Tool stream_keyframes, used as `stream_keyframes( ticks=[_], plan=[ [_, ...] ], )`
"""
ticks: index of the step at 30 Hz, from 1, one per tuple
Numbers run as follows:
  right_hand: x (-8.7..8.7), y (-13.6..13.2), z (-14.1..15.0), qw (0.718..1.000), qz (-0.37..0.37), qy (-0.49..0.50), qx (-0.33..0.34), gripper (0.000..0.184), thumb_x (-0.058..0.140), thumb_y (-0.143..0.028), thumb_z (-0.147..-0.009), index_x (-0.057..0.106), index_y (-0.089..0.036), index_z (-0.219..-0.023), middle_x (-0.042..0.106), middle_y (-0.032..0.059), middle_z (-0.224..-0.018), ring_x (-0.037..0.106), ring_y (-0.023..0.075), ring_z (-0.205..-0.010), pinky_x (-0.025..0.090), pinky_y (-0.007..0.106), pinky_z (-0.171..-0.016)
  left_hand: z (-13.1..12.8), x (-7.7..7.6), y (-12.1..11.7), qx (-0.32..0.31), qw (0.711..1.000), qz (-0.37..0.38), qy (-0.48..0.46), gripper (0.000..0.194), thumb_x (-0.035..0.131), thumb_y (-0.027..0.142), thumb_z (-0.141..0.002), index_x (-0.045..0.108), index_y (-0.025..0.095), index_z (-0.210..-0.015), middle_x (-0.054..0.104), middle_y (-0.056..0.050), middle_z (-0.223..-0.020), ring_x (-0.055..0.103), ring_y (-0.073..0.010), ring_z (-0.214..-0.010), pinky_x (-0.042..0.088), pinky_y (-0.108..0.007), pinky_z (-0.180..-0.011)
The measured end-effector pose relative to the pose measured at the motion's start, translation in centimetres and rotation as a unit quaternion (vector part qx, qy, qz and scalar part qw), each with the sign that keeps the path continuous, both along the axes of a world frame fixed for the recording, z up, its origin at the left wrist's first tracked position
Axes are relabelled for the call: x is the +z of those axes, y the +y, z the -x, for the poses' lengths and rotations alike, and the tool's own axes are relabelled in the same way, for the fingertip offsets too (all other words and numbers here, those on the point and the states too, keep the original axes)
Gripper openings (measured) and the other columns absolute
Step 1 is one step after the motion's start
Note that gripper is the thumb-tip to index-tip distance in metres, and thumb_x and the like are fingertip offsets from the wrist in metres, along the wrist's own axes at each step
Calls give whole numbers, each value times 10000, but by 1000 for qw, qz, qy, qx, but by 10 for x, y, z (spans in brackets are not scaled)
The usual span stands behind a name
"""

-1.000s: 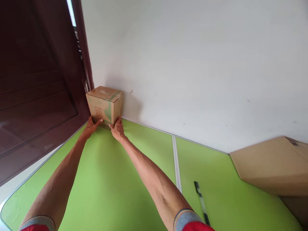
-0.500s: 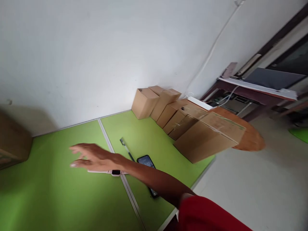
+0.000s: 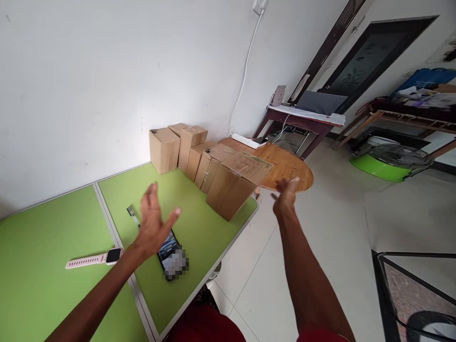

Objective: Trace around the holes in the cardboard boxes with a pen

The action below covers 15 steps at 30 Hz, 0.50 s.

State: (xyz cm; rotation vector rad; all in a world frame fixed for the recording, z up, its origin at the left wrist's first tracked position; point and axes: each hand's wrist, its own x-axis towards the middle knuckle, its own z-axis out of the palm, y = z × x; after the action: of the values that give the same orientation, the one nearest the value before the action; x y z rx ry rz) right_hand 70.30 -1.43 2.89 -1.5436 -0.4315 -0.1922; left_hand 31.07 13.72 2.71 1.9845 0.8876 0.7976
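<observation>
My left hand [image 3: 154,225] hovers over the green table [image 3: 46,304], thumb and fingers apart, holding nothing. Beneath it lies a phone [image 3: 166,251], its screen lit and partly blurred out. A pen [image 3: 133,215] rests just beyond, partly hidden by the hand. To the left, a pink smartwatch [image 3: 114,255] lies with its strap stretched flat across the table seam. My right hand [image 3: 286,197] is raised above the floor, right of the nearest cardboard box [image 3: 226,192], with fingers spread and nothing in them.
Several cardboard boxes [image 3: 164,149] stand in a row along the table's far right side. Behind them is a round wooden tabletop [image 3: 294,168] with a white power strip [image 3: 249,141]. A dark red desk [image 3: 306,121] carries a laptop [image 3: 320,102]. A black metal frame [image 3: 416,255] stands at the lower right.
My view has swung to the right. The arm that reached left across the watch has gone from there. Both hands now show, the left above the phone and the right beside the boxes.
</observation>
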Motion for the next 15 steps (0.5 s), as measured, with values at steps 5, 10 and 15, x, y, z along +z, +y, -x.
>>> stream_keyframes(
  ticks=[5, 10, 15],
  plan=[
    [-53, -6, 15, 986, 12, 138, 89, 1080, 272, -1171, -767, 769, -253, -1045, 815, 171, -1171, 758, 378, -1151, 573, 467, -853, -91, 3, -31, -128, 988, 88, 6, 1420, 708, 915, -886, 67, 100, -1856, 107, -283, -1942, 14, -448, -1831, 33, -672, -1471],
    [-75, -46, 17, 980, -16, 188, 67, 1071, 211, -1153, -800, 757, -235, -876, 758, 117, -812, 723, 281, -793, 489, 367, -679, -119, -27, -18, -78, 981, 178, -2, 1044, 363, 907, -1064, 188, 261, -1865, 85, -164, -1976, 14, -419, -1837, 91, -660, -1473],
    [-92, -44, 25, 970, -23, 214, 113, 1093, 431, -1188, -697, 809, -262, -1141, 840, 153, -1210, 766, 359, -1163, 573, 418, -836, -113, -42, -5, -47, 975, 213, -41, 776, 594, 687, -1125, 445, 287, -1773, 327, -168, -1905, 368, -437, -1730, 249, -747, -1413]
  ],
)
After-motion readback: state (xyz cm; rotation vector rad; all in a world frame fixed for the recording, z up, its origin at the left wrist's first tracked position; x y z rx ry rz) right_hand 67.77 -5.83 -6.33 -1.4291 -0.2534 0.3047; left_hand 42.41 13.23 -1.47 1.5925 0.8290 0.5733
